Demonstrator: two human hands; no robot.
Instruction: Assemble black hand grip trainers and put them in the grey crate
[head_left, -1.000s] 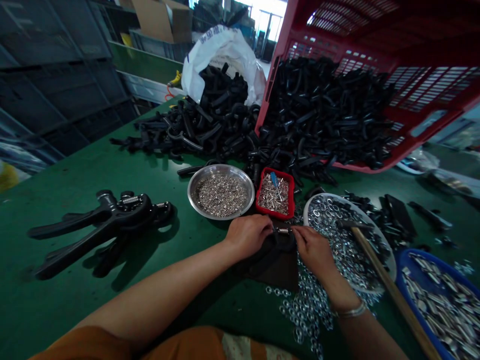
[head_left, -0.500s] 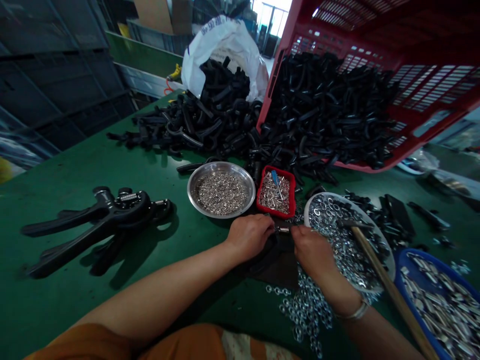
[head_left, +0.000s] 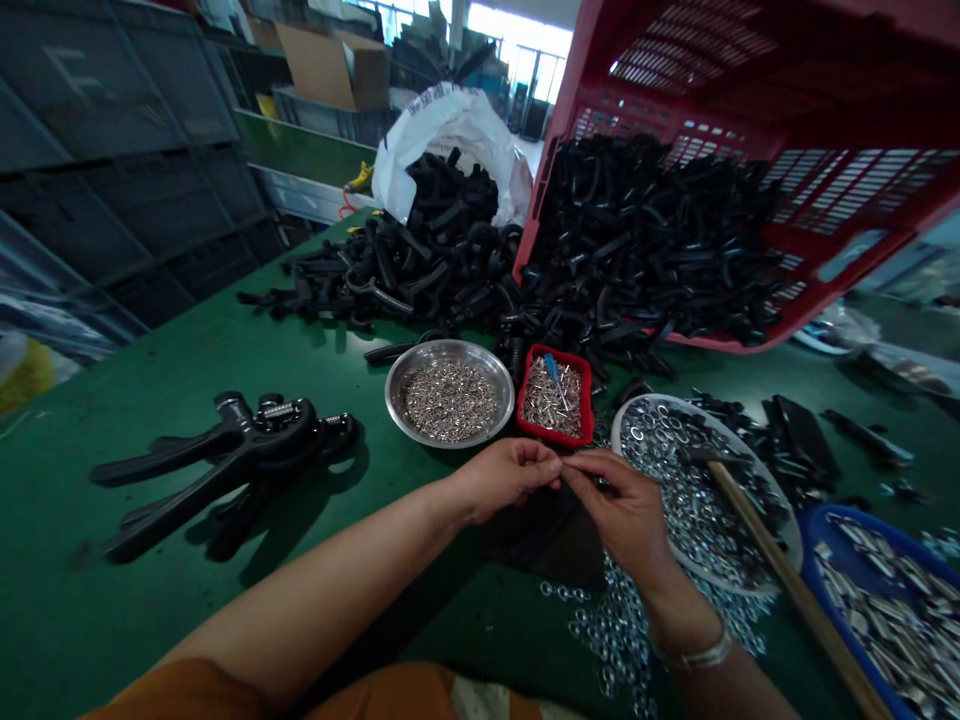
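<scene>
My left hand [head_left: 504,476] and my right hand [head_left: 624,512] meet fingertip to fingertip above a black plastic part [head_left: 547,530] lying on the green table [head_left: 187,360]. Both hands pinch at a small metal piece between them, too small to make out. Just beyond the hands stand a round steel dish of small metal bits [head_left: 448,392] and a small red tray of metal pins [head_left: 556,396]. To the right is a white bowl of shiny washers [head_left: 697,490], with loose washers [head_left: 615,630] spilled under my right wrist.
Assembled black handled tools [head_left: 225,465] lie at the left. A heap of black parts [head_left: 540,260] spills from a white bag [head_left: 450,130] and a tipped red crate [head_left: 750,120]. A wooden-handled hammer [head_left: 780,570] rests on the washer bowl. A blue tub of metal pieces [head_left: 885,600] sits far right.
Both hands have lifted off the black part and drawn together into a pinch above it. The small spring seen on the part earlier is no longer visible there.
</scene>
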